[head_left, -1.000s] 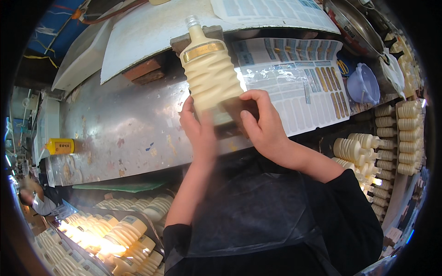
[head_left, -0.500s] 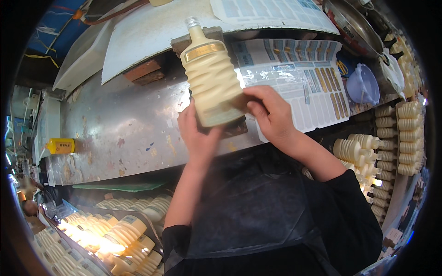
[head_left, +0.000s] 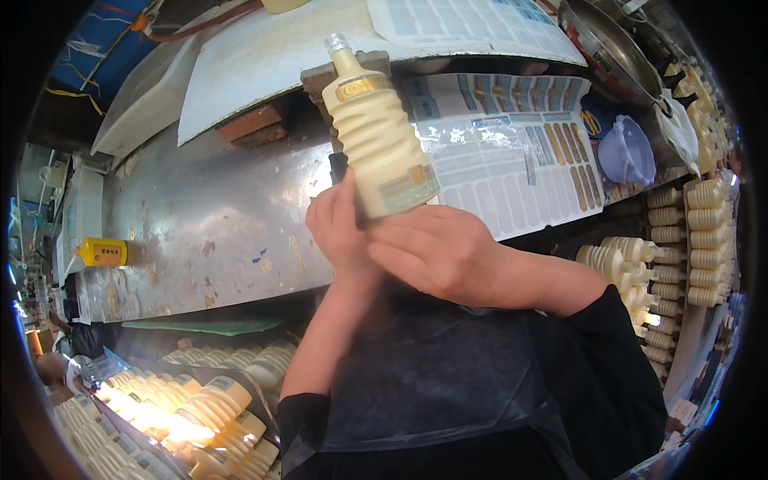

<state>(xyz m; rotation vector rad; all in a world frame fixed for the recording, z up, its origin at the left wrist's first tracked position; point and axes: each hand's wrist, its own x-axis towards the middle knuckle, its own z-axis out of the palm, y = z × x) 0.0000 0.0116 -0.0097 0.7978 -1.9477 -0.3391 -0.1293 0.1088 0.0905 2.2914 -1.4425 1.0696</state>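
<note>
A cream bottle (head_left: 382,144) with spiral ridges lies tilted in front of me, its clear threaded neck pointing away. It carries a gold label at the shoulder and a greenish label with a gold patch near the base. My left hand (head_left: 340,228) is closed against the bottle's lower left side. My right hand (head_left: 436,248) lies across the base, fingers stretched out toward my left hand; their tips are partly hidden. A small black piece (head_left: 339,166) shows beside my left fingers, and I cannot tell whether it is held. A grey block (head_left: 372,62) sits beneath the bottle's shoulder.
A partly used label sheet (head_left: 512,152) lies right of the bottle, another label sheet (head_left: 480,24) beyond. A lilac bucket (head_left: 626,150) and metal pan (head_left: 616,48) are at right. A yellow container (head_left: 104,252) lies left on the metal table (head_left: 192,216). Many bottles (head_left: 212,408) flank me below.
The bottle has turned, and printed labels now face up. My right hand has moved from its lower right side down and left to the base.
</note>
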